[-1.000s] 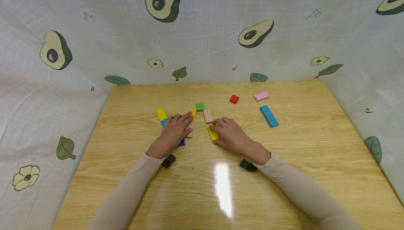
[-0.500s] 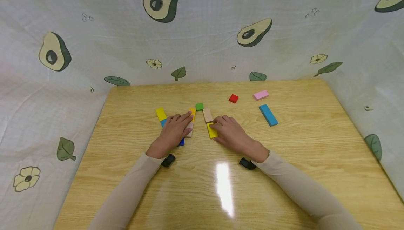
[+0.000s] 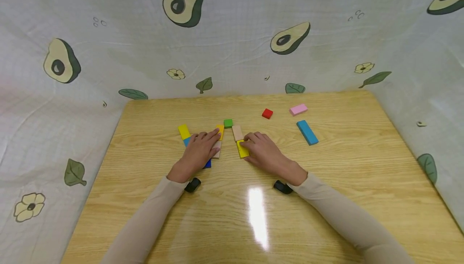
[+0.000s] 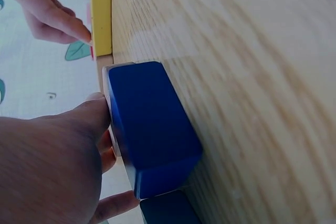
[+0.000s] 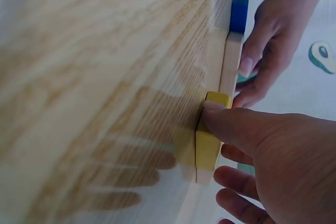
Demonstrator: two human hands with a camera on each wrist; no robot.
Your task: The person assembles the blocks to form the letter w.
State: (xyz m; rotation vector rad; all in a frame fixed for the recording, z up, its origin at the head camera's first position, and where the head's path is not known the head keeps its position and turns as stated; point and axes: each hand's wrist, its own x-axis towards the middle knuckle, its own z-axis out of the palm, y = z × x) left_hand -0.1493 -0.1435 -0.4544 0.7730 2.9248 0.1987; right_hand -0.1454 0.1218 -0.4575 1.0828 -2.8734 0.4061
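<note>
My right hand pinches a yellow block between thumb and fingers, flat on the table. The block's far end meets a tan wooden block, with a green block just beyond. My left hand rests over another group, fingertips on an orange block and thumb at a pale block. Partly under that hand lie a dark blue block and a light blue block. A second yellow block extends from the light blue one. The palm hides part of this group.
Farther back on the wooden table lie a red block and a pink block. A longer blue block is to the right. An avocado-print cloth borders the back and sides.
My right hand has pushed the yellow block slightly away from me and straightened it against the tan block. The left hand stays in place.
</note>
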